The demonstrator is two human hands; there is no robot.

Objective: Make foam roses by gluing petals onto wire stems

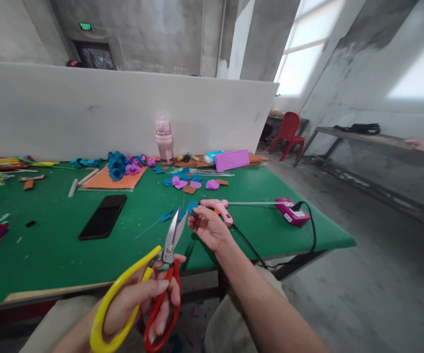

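My left hand (129, 297) holds the scissors (168, 250) with blades parted, their long axis pointing away and slightly right; the blue piece (192, 207) I have pinched in the right hand (212, 229) lies just right of the tips, whether touching I cannot tell

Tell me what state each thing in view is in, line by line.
Scissors: blades parted, in left hand
Blue piece: pinched in right hand
Phone: flat, screen dark
Glue gun: lying down, glue stick protruding from its back
Black plug: seated in purple box
Blue flowers: formed, resting on orange sheet
Bottle: upright
Exit sign: lit
Red chair: upright
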